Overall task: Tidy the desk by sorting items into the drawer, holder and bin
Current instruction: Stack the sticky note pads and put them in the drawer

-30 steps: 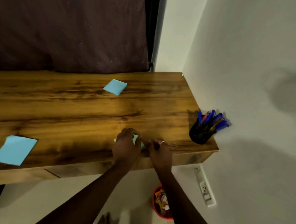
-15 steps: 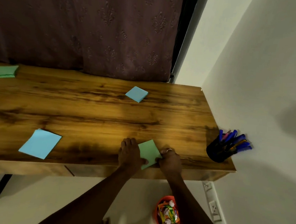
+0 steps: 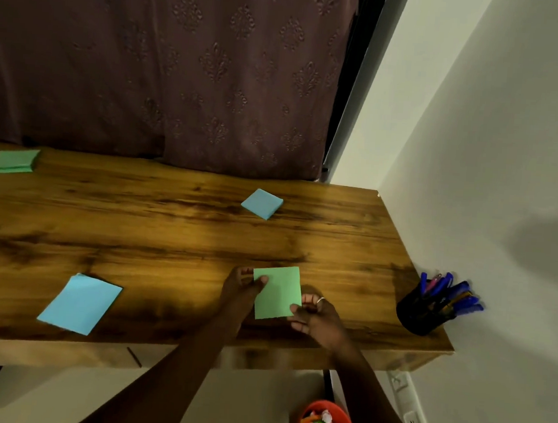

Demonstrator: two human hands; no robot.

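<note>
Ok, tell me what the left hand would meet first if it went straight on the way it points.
From the left hand, bare desk, then probably the small blue pad; it could slip just right of it.

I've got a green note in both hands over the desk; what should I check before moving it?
1. Left hand pinches green square paper note: ok.
2. Right hand pinches its lower right corner: ok.
3. Note flat, uncrumpled: ok.
4. Orange round bin open-topped, below wooden desk: ok.
5. Drawer open: cannot tell.
6. Black cylindrical pen holder clear of both hands: ok.
</note>
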